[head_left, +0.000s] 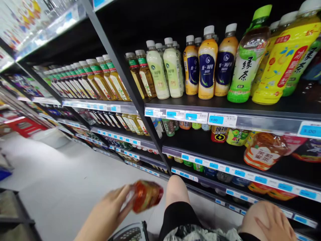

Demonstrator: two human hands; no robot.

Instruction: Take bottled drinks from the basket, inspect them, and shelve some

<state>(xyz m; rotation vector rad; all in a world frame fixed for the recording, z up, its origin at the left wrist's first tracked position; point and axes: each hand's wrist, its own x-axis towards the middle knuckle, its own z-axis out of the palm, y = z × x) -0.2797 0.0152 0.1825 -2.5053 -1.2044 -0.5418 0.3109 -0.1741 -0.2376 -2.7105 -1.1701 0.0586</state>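
My left hand [112, 207] is closed round the cap end of a reddish-orange drink bottle [146, 195], held on its side low in front of the shelves; the bottle is blurred by motion. My right hand [274, 225] rests on my right knee at the bottom right with fingers lying flat and nothing in it. My left knee [176, 190] rises between the two hands. I am crouched before a shelving unit [263, 121] stocked with bottled drinks.
The top shelf carries green tea [247, 58], yellow [281, 57], orange-and-blue [207, 63] and pale milky bottles [156, 70]. Lower shelves hold more bottles behind blue price tags. Pale floor [57, 180] stretches left; a basket edge [130, 232] shows below.
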